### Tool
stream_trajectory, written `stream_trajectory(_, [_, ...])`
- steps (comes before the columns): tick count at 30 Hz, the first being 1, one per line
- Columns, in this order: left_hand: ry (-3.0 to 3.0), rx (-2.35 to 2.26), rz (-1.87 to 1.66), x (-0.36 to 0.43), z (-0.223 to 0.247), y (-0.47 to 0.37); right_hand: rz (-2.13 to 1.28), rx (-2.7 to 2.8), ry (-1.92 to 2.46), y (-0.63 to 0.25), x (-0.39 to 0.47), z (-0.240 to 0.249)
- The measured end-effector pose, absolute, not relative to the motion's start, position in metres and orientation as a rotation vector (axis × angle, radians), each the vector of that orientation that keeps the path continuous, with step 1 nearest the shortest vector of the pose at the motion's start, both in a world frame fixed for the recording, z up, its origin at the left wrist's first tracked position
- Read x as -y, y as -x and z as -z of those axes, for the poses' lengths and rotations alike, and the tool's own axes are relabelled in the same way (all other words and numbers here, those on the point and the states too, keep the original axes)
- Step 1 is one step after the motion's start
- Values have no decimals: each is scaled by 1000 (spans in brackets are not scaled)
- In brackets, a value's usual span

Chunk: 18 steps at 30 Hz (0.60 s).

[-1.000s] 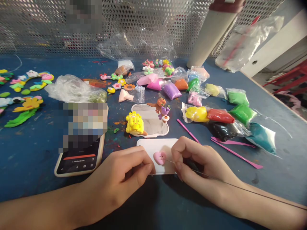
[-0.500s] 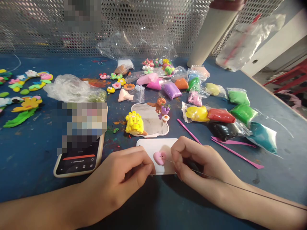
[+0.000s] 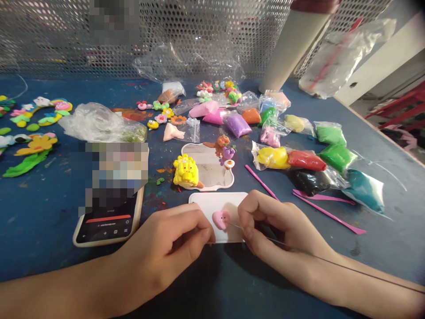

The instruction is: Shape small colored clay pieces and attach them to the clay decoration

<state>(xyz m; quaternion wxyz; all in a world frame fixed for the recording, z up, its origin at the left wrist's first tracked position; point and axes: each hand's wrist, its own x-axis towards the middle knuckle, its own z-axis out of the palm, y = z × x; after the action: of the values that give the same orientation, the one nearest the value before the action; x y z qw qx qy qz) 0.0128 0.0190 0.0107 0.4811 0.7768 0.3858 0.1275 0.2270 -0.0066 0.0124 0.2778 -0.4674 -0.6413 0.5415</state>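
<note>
A pink clay heart (image 3: 220, 219) with small dark dots lies on a white board (image 3: 202, 199). My right hand (image 3: 265, 226) pinches a thin dark wire (image 3: 318, 257), whose tip is close to the heart's right side; the wire's other end runs back over my right forearm. My left hand (image 3: 186, 235) is closed at the board's lower left edge, fingertips pressed together there. Just behind the board, a white-framed mirror (image 3: 208, 170) bears a yellow clay figure (image 3: 186, 171) and brown and purple clay figures on its rim.
A phone (image 3: 109, 223) lies at the left. Clay packets (image 3: 307, 160) and pink tools (image 3: 328, 212) are at the right. Clay flowers (image 3: 40, 144) lie far left, a crumpled bag (image 3: 96, 119) nearby. A tall bottle (image 3: 285, 48) stands at the back.
The wire tip has drawn slightly right and down, off the heart's dots, with my right hand shifting a little. My left hand stays in place.
</note>
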Motion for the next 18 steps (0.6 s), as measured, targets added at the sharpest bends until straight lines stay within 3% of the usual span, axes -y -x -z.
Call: stream_trajectory(18, [-1901, -943, -261, -21, -14, -13, -1457, 1719, 1258, -225, 5, -11])
